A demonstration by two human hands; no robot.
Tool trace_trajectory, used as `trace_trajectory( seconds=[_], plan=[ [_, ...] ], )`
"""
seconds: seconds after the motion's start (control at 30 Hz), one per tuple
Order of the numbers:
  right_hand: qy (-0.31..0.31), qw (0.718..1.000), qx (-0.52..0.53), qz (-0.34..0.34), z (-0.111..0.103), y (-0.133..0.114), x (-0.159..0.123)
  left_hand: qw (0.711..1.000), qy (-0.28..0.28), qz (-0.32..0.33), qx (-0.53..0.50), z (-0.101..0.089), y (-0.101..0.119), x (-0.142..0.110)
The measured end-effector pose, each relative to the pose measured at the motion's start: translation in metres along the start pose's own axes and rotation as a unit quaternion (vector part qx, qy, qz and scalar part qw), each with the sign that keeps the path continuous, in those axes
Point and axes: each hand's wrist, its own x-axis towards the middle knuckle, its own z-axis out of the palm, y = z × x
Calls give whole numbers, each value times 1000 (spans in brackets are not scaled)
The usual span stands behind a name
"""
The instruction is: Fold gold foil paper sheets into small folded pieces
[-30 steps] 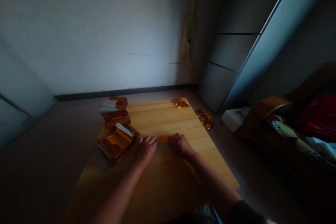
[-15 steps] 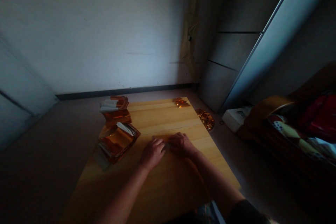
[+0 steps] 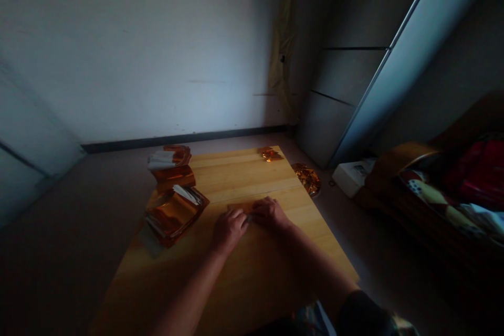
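Observation:
Both my hands rest close together on a folded sheet of gold-orange foil paper [image 3: 239, 207] near the middle of a pale pine board [image 3: 244, 176]. My left hand [image 3: 230, 230] presses the sheet's near left part, and my right hand [image 3: 269, 214] lies over its right part. Much of the sheet is hidden under my fingers. To the left of my hands lie a thick bundle of gold foil sheets [image 3: 175, 214] and a smaller foil stack [image 3: 172, 178], with a white-edged foil pile [image 3: 170, 157] behind it. A crumpled foil scrap [image 3: 270, 154] sits on the board's far edge.
Another crumpled gold foil piece [image 3: 308, 179] lies on the floor past the board's right edge. Farther right are a white box [image 3: 352, 177] and a wooden-framed seat with patterned, red cloth [image 3: 449, 189]. A wall and tall grey cabinet [image 3: 346, 73] stand behind.
My left hand has moved right, closer to my right hand, and both now sit over the foil sheet. The foil stacks and scraps have stayed put.

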Motion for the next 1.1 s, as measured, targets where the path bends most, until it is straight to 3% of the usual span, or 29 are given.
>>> trace_trajectory(
  seconds=[0.4,0.63,0.93,1.1],
  plan=[
    [9,993,89,-72,-6,16,-3,999,11,-26,24,1,6,-3],
    [40,990,112,-78,6,21,9,1000,-7,-18,21,-2,7,-7],
    [-39,990,132,19,-6,15,17,999,-45,-6,-20,-17,7,-14],
    [-45,994,98,-36,-4,22,13,999,-50,-6,-16,-16,9,-16]
  ],
)
